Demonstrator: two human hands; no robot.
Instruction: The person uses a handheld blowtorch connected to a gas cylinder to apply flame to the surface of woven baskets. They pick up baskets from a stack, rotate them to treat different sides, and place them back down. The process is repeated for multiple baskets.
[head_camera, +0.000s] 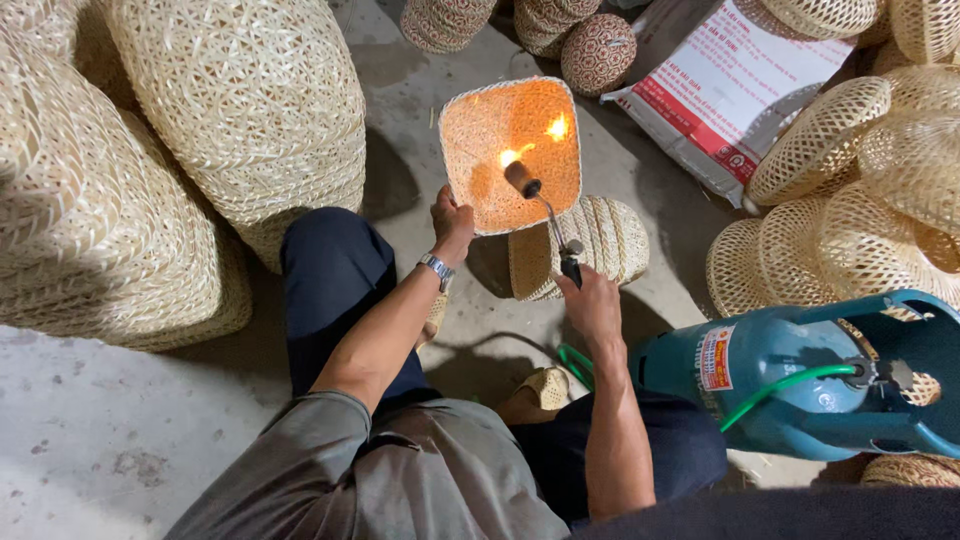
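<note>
My left hand (451, 224) grips the lower left rim of a square woven basket (470, 140), held tilted with its opening toward me. Its inside glows orange. My right hand (590, 300) holds a gas torch (548, 215) by its handle. The torch's nozzle points into the basket and flame shows at its tip and on the inner weave. A metal watch sits on my left wrist. Just below the held basket, a round striped woven basket (610, 240) rests on the floor.
A teal gas cylinder (770, 385) with a green hose (780, 390) lies at right. Stacks of pale woven baskets (230, 100) fill the left, and more woven baskets (850, 210) crowd the right. A printed sack (720, 90) lies at the back.
</note>
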